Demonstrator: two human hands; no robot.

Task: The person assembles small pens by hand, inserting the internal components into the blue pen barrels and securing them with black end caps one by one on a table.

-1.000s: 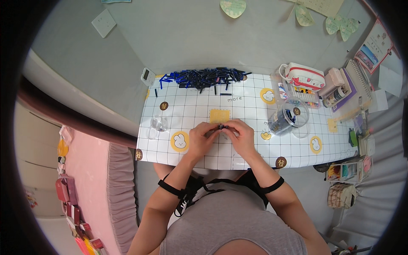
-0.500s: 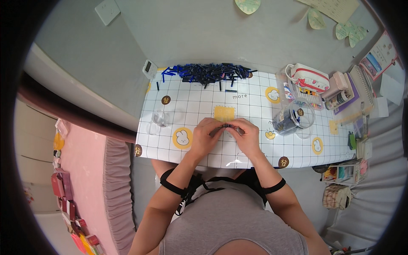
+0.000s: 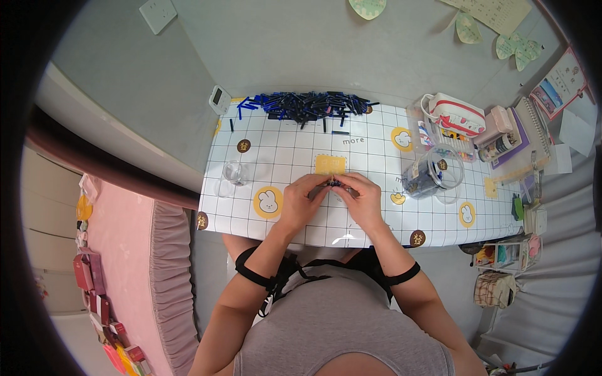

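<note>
My left hand (image 3: 306, 195) and my right hand (image 3: 362, 195) meet over the middle of the table's near half. Both have their fingertips pinched on a small bundle of dark ink cartridges (image 3: 335, 183), whose ends show between the fingers; how many there are is hidden. A yellow printed patch (image 3: 330, 164) on the cover lies just beyond the fingertips. Along the far edge lies a big heap of dark blue and black ink cartridges (image 3: 307, 106), with a few strays (image 3: 340, 133) in front of it.
A clear jar (image 3: 421, 178) part full of dark cartridges stands on the right. To the left is a small clear cup (image 3: 236, 172). A clear bin (image 3: 414, 116), a white-and-red pencil case (image 3: 456, 115) and notebooks (image 3: 534, 130) crowd the right end. A white timer (image 3: 219, 99) leans at the far left.
Both hands stay together at nearly the same place, the fingers shifting slightly around the bundle. The heap and the containers have not moved.
</note>
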